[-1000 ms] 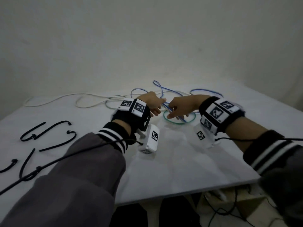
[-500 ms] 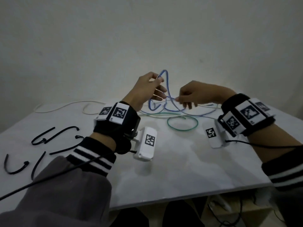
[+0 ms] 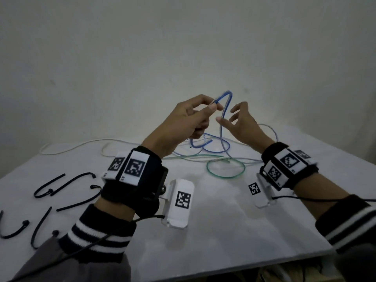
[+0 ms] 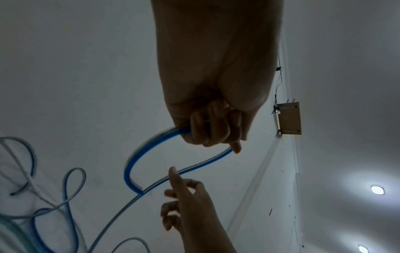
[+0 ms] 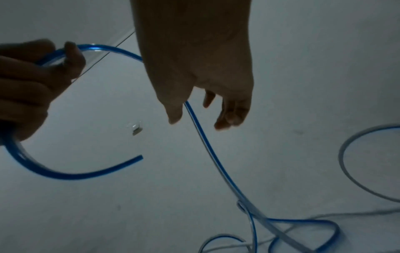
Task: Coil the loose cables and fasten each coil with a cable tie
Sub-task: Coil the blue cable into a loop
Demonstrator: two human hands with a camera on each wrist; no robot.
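My left hand (image 3: 210, 105) is raised above the table and grips a blue cable (image 3: 228, 96) near its end, thumb and curled fingers round it. In the left wrist view the blue cable (image 4: 129, 164) loops out of the left hand (image 4: 216, 133). From there it arches over and hangs down to a tangle on the table. My right hand (image 3: 232, 119) is beside the hanging stretch with its fingers spread. The blue cable (image 5: 207, 145) runs between the thumb and fingers of the right hand (image 5: 199, 111) without being pinched.
A green cable loop (image 3: 225, 176) lies on the white table (image 3: 223, 231) under the hands, and a white cable (image 3: 71, 147) trails off to the far left. Several black cable ties (image 3: 67, 184) lie at the left. The table's front edge is close to me.
Both hands have risen from the table, lifting the blue cable with them. The right hand, which was pinching the cable, has opened its fingers. The left hand keeps its hold.
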